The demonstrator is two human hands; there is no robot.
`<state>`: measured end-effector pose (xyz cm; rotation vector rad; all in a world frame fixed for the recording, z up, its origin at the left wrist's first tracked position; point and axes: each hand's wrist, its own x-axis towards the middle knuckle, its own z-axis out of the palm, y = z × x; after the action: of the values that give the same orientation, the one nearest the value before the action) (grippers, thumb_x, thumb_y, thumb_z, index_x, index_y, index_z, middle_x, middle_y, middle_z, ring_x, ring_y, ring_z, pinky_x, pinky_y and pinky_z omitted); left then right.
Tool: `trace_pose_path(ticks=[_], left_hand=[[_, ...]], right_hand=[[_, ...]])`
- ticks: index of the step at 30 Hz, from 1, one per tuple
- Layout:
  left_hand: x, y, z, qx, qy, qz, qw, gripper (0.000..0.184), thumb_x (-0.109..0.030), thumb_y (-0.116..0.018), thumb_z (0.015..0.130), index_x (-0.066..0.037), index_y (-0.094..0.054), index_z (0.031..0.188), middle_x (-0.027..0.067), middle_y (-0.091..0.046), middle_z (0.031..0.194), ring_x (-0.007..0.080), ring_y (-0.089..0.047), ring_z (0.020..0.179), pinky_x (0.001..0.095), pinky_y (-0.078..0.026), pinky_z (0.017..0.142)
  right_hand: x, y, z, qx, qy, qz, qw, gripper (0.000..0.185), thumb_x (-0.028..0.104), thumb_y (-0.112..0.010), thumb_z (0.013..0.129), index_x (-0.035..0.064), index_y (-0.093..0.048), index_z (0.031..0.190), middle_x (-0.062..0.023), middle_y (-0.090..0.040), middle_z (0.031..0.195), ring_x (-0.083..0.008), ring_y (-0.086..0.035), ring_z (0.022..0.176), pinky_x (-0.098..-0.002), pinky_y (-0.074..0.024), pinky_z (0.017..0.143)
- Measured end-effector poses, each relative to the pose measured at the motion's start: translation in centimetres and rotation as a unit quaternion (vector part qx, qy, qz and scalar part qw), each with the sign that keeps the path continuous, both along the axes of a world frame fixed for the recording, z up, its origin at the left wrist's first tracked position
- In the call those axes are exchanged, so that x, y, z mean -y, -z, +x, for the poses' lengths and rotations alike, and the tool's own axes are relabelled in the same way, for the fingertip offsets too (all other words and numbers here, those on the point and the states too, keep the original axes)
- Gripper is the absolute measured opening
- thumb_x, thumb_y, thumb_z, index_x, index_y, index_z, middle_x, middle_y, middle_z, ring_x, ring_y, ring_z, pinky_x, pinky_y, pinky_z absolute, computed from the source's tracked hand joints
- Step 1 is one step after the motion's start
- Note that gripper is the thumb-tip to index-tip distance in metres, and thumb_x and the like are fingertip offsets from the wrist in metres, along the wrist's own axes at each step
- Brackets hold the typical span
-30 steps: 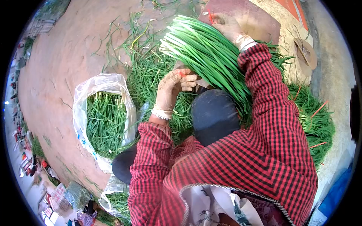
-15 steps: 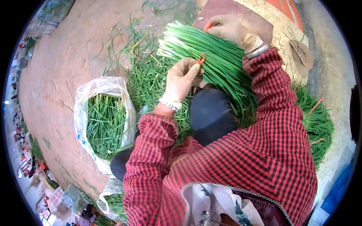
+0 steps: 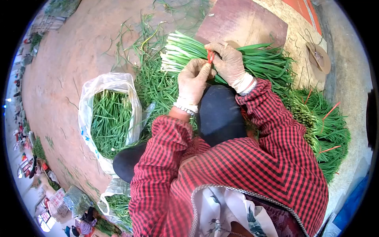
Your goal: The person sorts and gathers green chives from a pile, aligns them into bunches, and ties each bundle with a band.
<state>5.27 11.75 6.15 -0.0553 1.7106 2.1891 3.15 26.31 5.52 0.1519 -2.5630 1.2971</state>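
A bundle of long green stalks (image 3: 264, 63) with pale ends at the left lies across the front of my knee. My left hand (image 3: 194, 77), in a pale glove, pinches a red tie (image 3: 210, 56) at the near side of the bundle. The gloved right hand (image 3: 228, 63) rests over the bundle, thumb and fingers closed on the same tie. Both hands nearly touch. The part of the tie under the stalks is hidden.
A white plastic bag (image 3: 83, 110) of greens stands at the left, another below it. Loose greens (image 3: 158, 85) cover the ground. Tied bundles (image 3: 333, 128) lie at the right, near a brown hat-like disc (image 3: 319, 57). A reddish board (image 3: 244, 23) lies ahead.
My right hand has come down and left to meet the left hand at the red tie. The bundle's leafy end has swung up and right; the tie now closes around the stalks.
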Motion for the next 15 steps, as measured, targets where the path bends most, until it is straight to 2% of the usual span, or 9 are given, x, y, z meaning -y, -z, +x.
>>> trace_pose_path(ticks=[2,5,8,10,15], left_hand=[[0.0,0.2,0.3,0.001,-0.01,0.045,0.999,0.014,-0.008,-0.058,0.093,0.003,-0.059,0.1,0.0055,-0.065,0.079,0.0098,-0.06,0.071,0.0225,-0.049,0.068],[-0.3,0.3,0.8,-0.025,-0.041,0.049,0.998,0.015,-0.011,-0.06,0.093,0.002,-0.06,0.1,0.008,-0.068,0.081,0.012,-0.063,0.071,0.0248,-0.051,0.069],[-0.1,0.2,0.5,-0.026,-0.025,0.016,0.999,0.013,-0.01,-0.059,0.093,0.003,-0.061,0.098,0.0089,-0.068,0.081,0.0124,-0.064,0.072,0.0251,-0.052,0.069],[-0.1,0.1,0.1,-0.023,-0.008,-0.013,1.0,0.013,-0.009,-0.059,0.092,0.003,-0.061,0.097,0.0089,-0.068,0.08,0.0125,-0.064,0.071,0.0252,-0.052,0.068],[-0.3,-0.4,-1.1,0.039,-0.007,-0.039,0.998,0.013,-0.011,-0.061,0.091,0.002,-0.061,0.094,0.0098,-0.068,0.075,0.0141,-0.064,0.063,0.025,-0.052,0.06]], right_hand=[[0.0,0.3,-0.4,-0.002,0.0,0.004,1.0,0.016,0.008,-0.06,0.082,0.0095,-0.065,0.098,-0.0114,-0.065,0.09,-0.0303,-0.064,0.081,-0.0361,-0.0508,0.07],[-0.3,0.5,-0.8,-0.013,0.005,-0.004,1.0,0.017,0.007,-0.061,0.081,0.0087,-0.066,0.097,-0.0114,-0.065,0.091,-0.0301,-0.064,0.082,-0.0349,-0.0511,0.072],[-0.4,0.7,-0.8,-0.033,-0.005,0.006,0.999,0.017,0.007,-0.061,0.081,0.0082,-0.066,0.097,-0.0115,-0.066,0.091,-0.0295,-0.064,0.084,-0.035,-0.0512,0.072],[-0.3,0.6,-0.7,0.005,-0.005,-0.023,1.0,0.017,0.006,-0.061,0.081,0.0082,-0.067,0.097,-0.0114,-0.066,0.092,-0.0291,-0.065,0.085,-0.035,-0.051,0.073],[-0.8,0.7,-1.1,-0.016,-0.026,0.008,1.0,0.019,0.007,-0.06,0.081,0.0064,-0.066,0.098,-0.0125,-0.066,0.092,-0.0297,-0.064,0.086,-0.0359,-0.0504,0.075]])
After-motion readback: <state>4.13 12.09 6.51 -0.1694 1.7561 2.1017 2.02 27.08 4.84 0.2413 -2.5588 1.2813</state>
